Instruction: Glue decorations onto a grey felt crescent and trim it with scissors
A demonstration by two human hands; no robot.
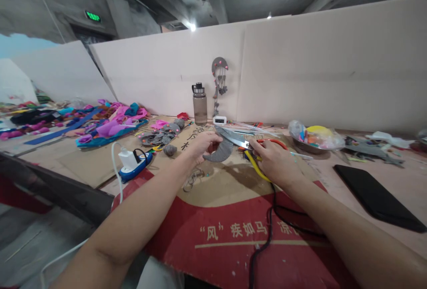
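Note:
My left hand (207, 143) pinches a grey crescent-shaped piece (222, 150), which looks like felt, above the cardboard. In my right hand (275, 157) is a pair of scissors (243, 143) with red and yellow handles. Their blades point left and lie at the upper edge of the crescent; whether they are cutting into it cannot be seen. Below my hands, a small coil of thin cord (193, 180) rests on the cardboard sheet (213, 193). A finished-looking grey crescent ornament (219, 65) with pink dots and dangling pieces hangs on the white panel behind.
A water bottle (200, 105) and a small digital clock (219, 120) stand at the back. Grey pieces (160, 135) and a blue power strip (136, 168) sit left. To the right are a metal bowl (312, 147) and black phone (376, 196). A black cable (269, 222) crosses the front.

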